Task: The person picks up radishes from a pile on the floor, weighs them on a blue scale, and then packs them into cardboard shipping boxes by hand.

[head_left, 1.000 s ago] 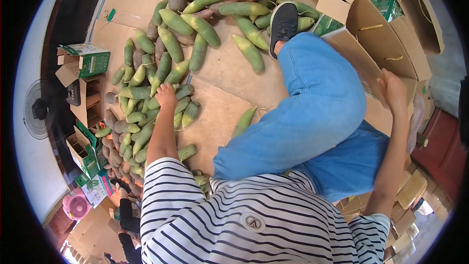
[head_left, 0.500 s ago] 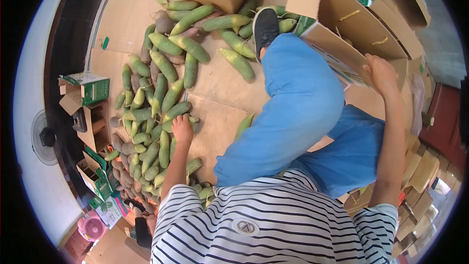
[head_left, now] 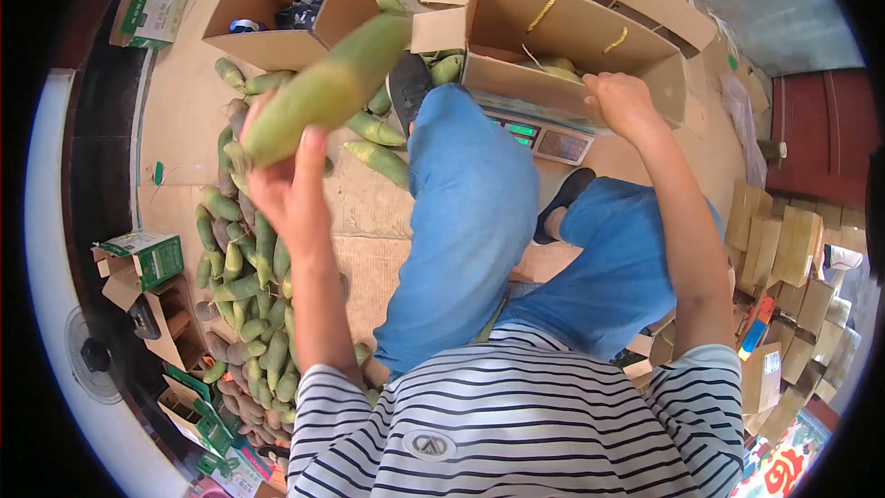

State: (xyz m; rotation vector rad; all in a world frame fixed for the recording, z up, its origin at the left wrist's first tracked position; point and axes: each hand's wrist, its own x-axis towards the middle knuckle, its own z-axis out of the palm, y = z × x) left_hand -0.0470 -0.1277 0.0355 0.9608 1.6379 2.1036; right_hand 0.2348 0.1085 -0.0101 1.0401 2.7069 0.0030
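A large green radish (head_left: 332, 83), pale at one end and slightly blurred, is raised in my left hand (head_left: 288, 189). My fingers close round its lower end, and its other end points toward the boxes. With my right hand (head_left: 627, 104) I grip the near rim of an open cardboard box (head_left: 581, 23) with yellow cord handles. Partly hidden behind that rim, a few green radishes (head_left: 558, 65) lie inside. Beneath the box shows a scale (head_left: 558, 141) with green lit displays. To the left, a big pile of green radishes (head_left: 267, 291) covers the cardboard-lined floor.
Another open carton (head_left: 295, 14) with dark packets stands at the top left. My knee and shoe (head_left: 408, 88) are between the pile and the box. Brown tubers (head_left: 244, 397) lie at the lower left. Stacked small cartons (head_left: 793, 249) stand at the right, near a fan (head_left: 92, 355) on the far left.
My left hand has lifted a green radish off the pile and moved up toward the boxes. My right hand stays on the box rim. The view has shifted, revealing the scale.
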